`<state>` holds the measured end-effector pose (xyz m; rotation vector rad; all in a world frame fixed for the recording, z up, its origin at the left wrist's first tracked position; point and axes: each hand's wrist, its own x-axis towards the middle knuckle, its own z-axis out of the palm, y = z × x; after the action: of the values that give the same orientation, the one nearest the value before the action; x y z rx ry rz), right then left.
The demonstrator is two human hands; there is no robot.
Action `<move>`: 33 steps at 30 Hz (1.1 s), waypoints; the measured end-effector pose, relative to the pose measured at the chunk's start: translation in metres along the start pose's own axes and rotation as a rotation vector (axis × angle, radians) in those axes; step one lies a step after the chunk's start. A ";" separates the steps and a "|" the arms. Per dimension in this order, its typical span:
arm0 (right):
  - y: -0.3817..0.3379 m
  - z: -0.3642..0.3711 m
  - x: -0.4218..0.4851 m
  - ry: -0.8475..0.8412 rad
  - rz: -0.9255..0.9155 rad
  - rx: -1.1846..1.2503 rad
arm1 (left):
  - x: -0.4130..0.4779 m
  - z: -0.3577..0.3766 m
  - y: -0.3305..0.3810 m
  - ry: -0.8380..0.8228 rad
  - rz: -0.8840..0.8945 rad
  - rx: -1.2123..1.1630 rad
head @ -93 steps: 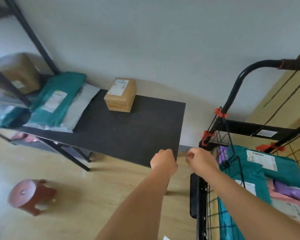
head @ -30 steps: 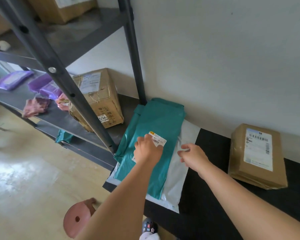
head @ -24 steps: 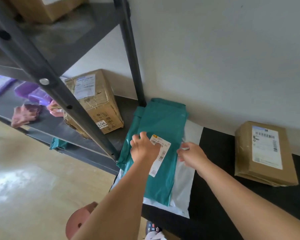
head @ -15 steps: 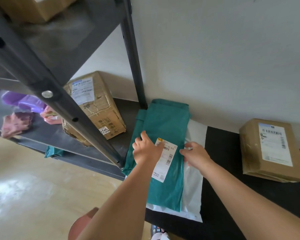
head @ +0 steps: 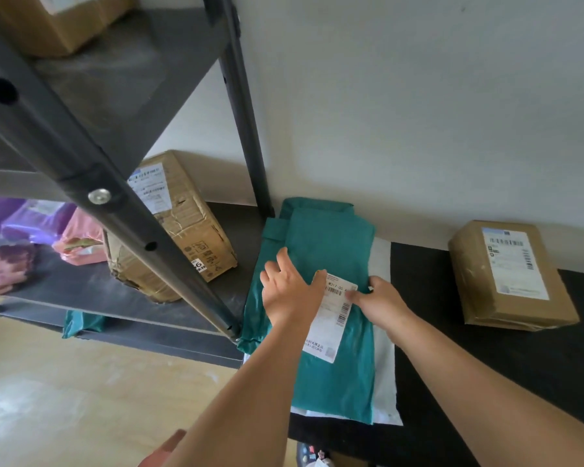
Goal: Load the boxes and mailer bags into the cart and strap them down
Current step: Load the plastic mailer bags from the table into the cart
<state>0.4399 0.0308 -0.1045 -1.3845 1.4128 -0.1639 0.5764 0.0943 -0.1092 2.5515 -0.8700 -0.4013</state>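
Note:
A teal mailer bag (head: 331, 244) with a white label lies on top of a white mailer bag (head: 383, 348), across the join of shelf and black table (head: 486, 348). My left hand (head: 289, 293) lies flat on the teal bag, fingers spread, beside the label. At the bag's right edge, the fingertips of my right hand (head: 381, 303) touch the label. A small brown box (head: 509, 274) sits on the table to the right. A larger brown box (head: 179, 230) stands on the shelf to the left. The cart is out of view.
A dark metal shelf post (head: 115, 203) slants across the front left, close to my left arm. Purple mailers (head: 31, 220) and pink mailers (head: 81, 241) lie further left on the shelf board. Another box (head: 58, 18) sits on the upper shelf. A red stool (head: 159, 449) shows below.
I turned from the cart to the shelf. Both hands reached onto the teal mailer; over the last second they settled on either side of its label as my view closed in.

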 end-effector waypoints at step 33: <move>0.233 -0.244 -0.178 0.538 0.159 0.432 | -0.267 0.117 0.192 -0.295 0.619 -0.220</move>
<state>0.0670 0.1041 -0.0747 -0.8948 1.7870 -0.7363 0.2278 0.0909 -0.0856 1.9193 -1.5570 -0.6357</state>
